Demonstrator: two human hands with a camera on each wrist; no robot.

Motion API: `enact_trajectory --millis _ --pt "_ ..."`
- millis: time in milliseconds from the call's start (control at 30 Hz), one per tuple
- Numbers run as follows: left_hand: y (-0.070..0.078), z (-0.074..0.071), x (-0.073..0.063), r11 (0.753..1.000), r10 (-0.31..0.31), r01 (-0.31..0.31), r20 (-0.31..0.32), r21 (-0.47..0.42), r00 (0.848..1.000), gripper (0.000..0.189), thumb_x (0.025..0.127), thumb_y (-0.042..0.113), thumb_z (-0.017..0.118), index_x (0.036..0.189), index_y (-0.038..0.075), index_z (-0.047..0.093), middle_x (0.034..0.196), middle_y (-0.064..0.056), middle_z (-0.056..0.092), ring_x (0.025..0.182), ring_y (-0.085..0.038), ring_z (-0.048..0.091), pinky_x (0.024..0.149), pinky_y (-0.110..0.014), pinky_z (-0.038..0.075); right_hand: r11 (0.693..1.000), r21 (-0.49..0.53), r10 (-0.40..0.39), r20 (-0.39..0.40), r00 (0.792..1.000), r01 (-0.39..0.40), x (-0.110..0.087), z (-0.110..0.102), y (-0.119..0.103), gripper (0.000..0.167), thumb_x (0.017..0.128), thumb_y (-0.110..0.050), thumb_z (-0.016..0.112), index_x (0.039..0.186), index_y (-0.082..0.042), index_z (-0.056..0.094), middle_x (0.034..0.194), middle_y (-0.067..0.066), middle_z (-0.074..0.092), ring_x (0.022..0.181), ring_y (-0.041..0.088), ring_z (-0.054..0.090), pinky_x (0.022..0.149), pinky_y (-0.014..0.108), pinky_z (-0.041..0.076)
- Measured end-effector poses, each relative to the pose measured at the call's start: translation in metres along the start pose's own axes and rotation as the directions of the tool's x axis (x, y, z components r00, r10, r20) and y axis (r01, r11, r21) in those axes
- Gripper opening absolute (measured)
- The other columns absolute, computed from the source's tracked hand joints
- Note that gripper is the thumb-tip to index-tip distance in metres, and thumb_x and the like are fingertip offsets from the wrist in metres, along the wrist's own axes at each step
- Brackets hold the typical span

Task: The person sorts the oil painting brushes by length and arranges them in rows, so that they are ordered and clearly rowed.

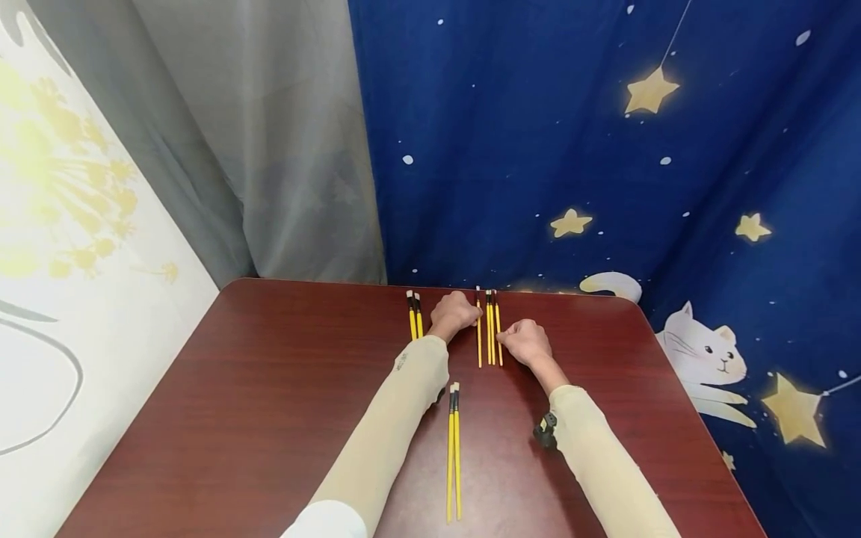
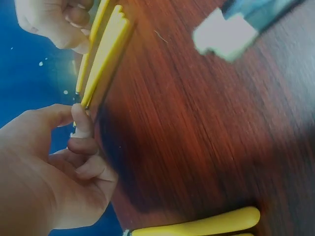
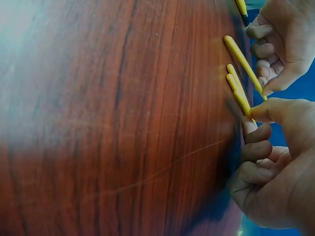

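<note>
Several slim paintbrushes with yellow handles, dark ferrules and pale bristles lie side by side near the table's far edge. My left hand (image 1: pixel 455 310) pinches the leftmost brush of this row (image 1: pixel 480 350) near its upper part, between thumb and forefinger. On the row's other side, my right hand (image 1: pixel 528 341) pinches the rightmost brush (image 1: pixel 500 353) by its yellow handle. Between them lie the middle brushes (image 1: pixel 490 336), close together. In the right wrist view, the right thumb and forefinger (image 3: pixel 253 115) close over the yellow handles, partly hiding them.
Two more brushes (image 1: pixel 415 321) lie left of my left hand, partly covered by the sleeve. Another pair (image 1: pixel 454 448) lies nearer me between my forearms. The dark red table (image 1: pixel 269 388) ends at a blue star-patterned curtain (image 1: pixel 511 149) and a grey curtain (image 1: pixel 296 149).
</note>
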State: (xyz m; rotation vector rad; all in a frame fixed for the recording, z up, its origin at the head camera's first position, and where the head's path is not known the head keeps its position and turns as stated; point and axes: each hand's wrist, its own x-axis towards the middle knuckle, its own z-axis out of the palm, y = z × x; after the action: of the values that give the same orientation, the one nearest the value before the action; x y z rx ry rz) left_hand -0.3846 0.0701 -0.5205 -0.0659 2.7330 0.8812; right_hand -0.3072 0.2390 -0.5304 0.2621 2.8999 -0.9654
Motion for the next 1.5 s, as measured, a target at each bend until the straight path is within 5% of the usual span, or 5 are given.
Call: enact_trajectory --millis 233,700,1067,1500 --pt "0.004 -0.003 -0.008 0.999 0.025 -0.025 -0.018 0.031 1.0 0.037 0.098 0.04 0.069 0.07 0.017 0.078 0.063 0.002 0.068 0.06 -0.02 0.06 0.057 -0.033 0.044 1.0 -0.027 0.014 -0.016 1.0 -0.014 0.005 0.006 0.003 0.028 0.092 -0.036 0.071 0.072 -0.017 0.071 0.073 -0.001 0.066 0.073 0.021 0.061 0.068 0.035 0.047" --pt "0.009 0.009 -0.003 0.997 0.04 -0.037 -0.052 0.061 0.998 0.047 0.096 0.037 0.07 0.056 0.02 0.053 0.058 0.0 0.052 0.062 -0.024 0.058 0.06 -0.038 0.046 0.999 -0.048 -0.011 -0.074 0.997 0.008 -0.003 0.009 0.001 0.025 0.09 -0.038 0.072 0.074 -0.018 0.074 0.079 0.0 0.073 0.077 0.024 0.066 0.069 0.039 0.05" --pt "0.011 0.011 -0.01 0.994 0.051 -0.044 -0.076 0.098 0.996 0.032 0.097 0.033 0.07 0.071 0.015 0.071 0.071 -0.004 0.067 0.069 -0.024 0.063 0.067 -0.039 0.052 0.997 -0.073 0.004 -0.101 0.995 -0.012 -0.004 0.014 0.003 0.026 0.09 -0.042 0.072 0.072 -0.023 0.074 0.077 -0.002 0.072 0.079 0.025 0.068 0.065 0.041 0.051" --pt "0.008 0.013 -0.01 0.993 0.078 -0.072 -0.066 0.093 0.995 0.048 0.1 0.038 0.07 0.059 0.018 0.054 0.057 0.0 0.047 0.063 -0.023 0.059 0.064 -0.037 0.047 0.997 -0.075 -0.016 -0.137 0.99 0.005 -0.008 0.018 0.005 0.033 0.096 -0.048 0.065 0.08 -0.02 0.073 0.087 0.004 0.076 0.088 0.031 0.072 0.076 0.05 0.054"
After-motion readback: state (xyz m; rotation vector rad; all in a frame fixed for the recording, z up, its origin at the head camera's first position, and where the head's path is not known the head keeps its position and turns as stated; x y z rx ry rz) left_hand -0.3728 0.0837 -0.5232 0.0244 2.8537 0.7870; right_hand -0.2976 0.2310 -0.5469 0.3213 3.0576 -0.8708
